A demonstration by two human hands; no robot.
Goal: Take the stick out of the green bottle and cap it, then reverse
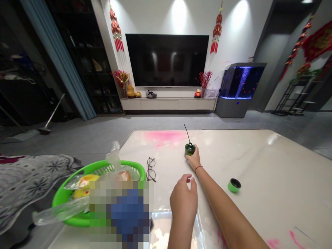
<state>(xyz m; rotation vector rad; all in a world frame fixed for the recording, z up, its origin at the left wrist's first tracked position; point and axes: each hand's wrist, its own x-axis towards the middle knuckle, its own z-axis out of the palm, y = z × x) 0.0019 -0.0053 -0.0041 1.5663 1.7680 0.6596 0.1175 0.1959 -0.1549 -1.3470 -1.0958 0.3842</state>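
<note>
Out over the table, my right hand (194, 159) has its fingers wrapped round a dark green glass bottle (190, 149). The bottle stands upright, and one thin black stick (187, 133) rises from its neck, leaning left. Nearer to me, my left hand (184, 197) hovers with thumb and fingers bent but apart, and nothing shows between them. To the right of my right forearm lies a small round green cup-like piece (234, 186) with a dark inside, slightly blurred. Folded-open eyeglasses (151, 170) rest left of the bottle.
A green plastic basket (62, 193) with bagged food occupies the table's left side, partly behind a pixelated patch. Under my left hand lies a shiny clear-edged tray or sheet (160, 216). Pink stains mark the pale tabletop (275, 176). A television (167, 60) and fish tank (241, 83) stand beyond.
</note>
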